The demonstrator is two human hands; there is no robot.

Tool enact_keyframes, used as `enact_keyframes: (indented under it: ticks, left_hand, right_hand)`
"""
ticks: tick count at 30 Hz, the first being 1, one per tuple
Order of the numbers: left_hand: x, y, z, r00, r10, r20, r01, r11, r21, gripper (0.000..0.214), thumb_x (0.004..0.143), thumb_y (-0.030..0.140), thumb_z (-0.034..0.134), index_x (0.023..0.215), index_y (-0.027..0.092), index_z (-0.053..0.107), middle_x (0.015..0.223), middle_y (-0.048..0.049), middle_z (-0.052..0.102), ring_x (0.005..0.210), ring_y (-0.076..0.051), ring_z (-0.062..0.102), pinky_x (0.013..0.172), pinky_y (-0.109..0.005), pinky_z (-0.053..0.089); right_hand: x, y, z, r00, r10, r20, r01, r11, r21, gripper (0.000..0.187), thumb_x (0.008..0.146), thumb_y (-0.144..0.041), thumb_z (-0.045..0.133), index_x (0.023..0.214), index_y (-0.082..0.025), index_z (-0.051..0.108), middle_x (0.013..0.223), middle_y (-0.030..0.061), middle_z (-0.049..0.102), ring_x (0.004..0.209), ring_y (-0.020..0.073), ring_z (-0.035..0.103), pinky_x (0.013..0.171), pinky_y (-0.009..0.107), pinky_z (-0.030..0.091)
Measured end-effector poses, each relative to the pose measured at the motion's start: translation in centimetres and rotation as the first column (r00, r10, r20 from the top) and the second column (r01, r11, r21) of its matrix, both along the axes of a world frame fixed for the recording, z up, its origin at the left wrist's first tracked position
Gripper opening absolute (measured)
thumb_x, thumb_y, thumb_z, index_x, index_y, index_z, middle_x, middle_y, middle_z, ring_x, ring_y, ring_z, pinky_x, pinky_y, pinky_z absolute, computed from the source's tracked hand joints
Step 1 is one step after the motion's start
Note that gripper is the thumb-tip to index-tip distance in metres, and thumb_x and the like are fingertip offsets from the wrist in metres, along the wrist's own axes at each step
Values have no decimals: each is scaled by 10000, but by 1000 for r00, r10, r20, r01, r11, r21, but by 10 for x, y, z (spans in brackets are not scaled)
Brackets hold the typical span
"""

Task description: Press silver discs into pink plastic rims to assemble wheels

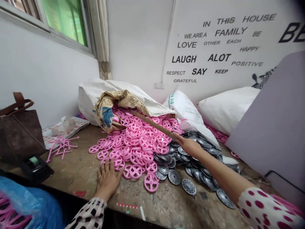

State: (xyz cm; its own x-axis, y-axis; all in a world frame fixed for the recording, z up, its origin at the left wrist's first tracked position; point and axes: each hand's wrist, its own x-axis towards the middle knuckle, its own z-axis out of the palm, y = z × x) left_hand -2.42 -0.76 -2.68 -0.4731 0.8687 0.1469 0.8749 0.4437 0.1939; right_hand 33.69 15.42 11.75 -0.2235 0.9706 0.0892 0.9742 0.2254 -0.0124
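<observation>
My right hand [189, 146] grips the near end of a wooden stick [153, 124]. The stick's far end reaches into the mouth of a white sack [140, 92] lying on its side. Pink plastic wheels [143, 141] spill from that mouth in a heap on the table. Flat on the table, with fingers spread, my left hand [108, 179] rests at the heap's near left edge, its fingertips by the wheels. Below my right forearm lies a pile of grey, silvery discs [174, 177] that look like wheel covers, touching the pink heap.
Left stand a brown bag [22, 133], a black tape dispenser [35, 168] and pink rods [63, 146]. A blue plastic bag [30, 203] with pink pieces sits at the front left. More white sacks [227, 108] line the wall; a pale panel [274, 121] stands at right.
</observation>
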Motion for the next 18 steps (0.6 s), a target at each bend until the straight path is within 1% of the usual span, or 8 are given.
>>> enact_keyframes:
  ticks: [4, 7, 9, 11, 12, 14, 16, 18]
  left_hand:
    - [1, -2, 2, 1000, -6, -7, 6, 1000, 11, 822, 866, 616, 333, 1484, 79, 272, 1529, -217, 279, 1402, -436, 215, 1119, -568, 150]
    - [2, -4, 6, 1000, -10, 9, 10, 1000, 8, 833, 861, 625, 334, 1487, 80, 263, 1529, -226, 272, 1406, -441, 198, 1115, -572, 154]
    - [2, -5, 7, 1000, -21, 17, 20, 1000, 13, 853, 851, 640, 338, 1487, 78, 261, 1531, -235, 259, 1406, -447, 187, 1113, -576, 153]
    - [2, -5, 8, 999, -32, 26, 31, 999, 33, 886, 833, 669, 339, 1485, 73, 262, 1532, -249, 241, 1406, -458, 173, 1108, -591, 148]
    - [1, -6, 9, 999, -39, 27, 38, 998, 46, 897, 828, 677, 339, 1485, 71, 261, 1534, -258, 229, 1408, -462, 163, 1105, -601, 144]
    - [1, -7, 10, 998, -61, 18, 60, 995, 76, 897, 828, 672, 345, 1486, 70, 253, 1541, -268, 192, 1417, -461, 123, 1102, -616, 124]
    - [6, -10, 13, 996, -93, -2, 93, 991, 97, 882, 836, 654, 355, 1490, 73, 242, 1554, -263, 148, 1433, -446, 59, 1106, -623, 87]
    - [17, -14, 16, 990, -140, -11, 140, 985, 103, 890, 833, 655, 373, 1495, 78, 228, 1568, -248, 108, 1443, -424, -5, 1110, -627, 41]
  right_hand:
    - [28, -30, -4, 994, -75, -73, 71, 996, -60, 583, 964, -546, 247, 1497, -311, 276, 1014, 118, 713, 927, 319, 677, 758, 373, 465]
    - [44, -54, -8, 984, -108, -145, 94, 990, -101, 579, 962, -524, 276, 1495, -298, 291, 1011, 113, 717, 939, 321, 674, 768, 365, 463]
    - [51, -70, -14, 969, -120, -216, 92, 987, -134, 564, 960, -508, 307, 1487, -309, 312, 1006, 93, 720, 902, 299, 683, 747, 336, 470]
    - [55, -87, -20, 951, -136, -278, 96, 983, -155, 546, 954, -491, 343, 1474, -325, 340, 974, 70, 724, 797, 263, 693, 705, 307, 473]
    - [56, -95, -23, 940, -156, -304, 105, 979, -177, 542, 952, -486, 355, 1471, -330, 346, 937, 62, 725, 711, 240, 688, 671, 296, 473]
    - [57, -111, -29, 911, -209, -356, 124, 961, -247, 556, 948, -490, 365, 1477, -323, 333, 805, 45, 713, 528, 196, 637, 586, 282, 463]
    - [58, -124, -33, 871, -263, -415, 142, 944, -298, 581, 942, -508, 372, 1485, -309, 318, 637, 12, 653, 413, 169, 567, 501, 264, 435]
    - [57, -133, -38, 829, -280, -485, 159, 948, -276, 588, 927, -528, 399, 1471, -311, 350, 526, -20, 569, 390, 158, 534, 454, 244, 407]
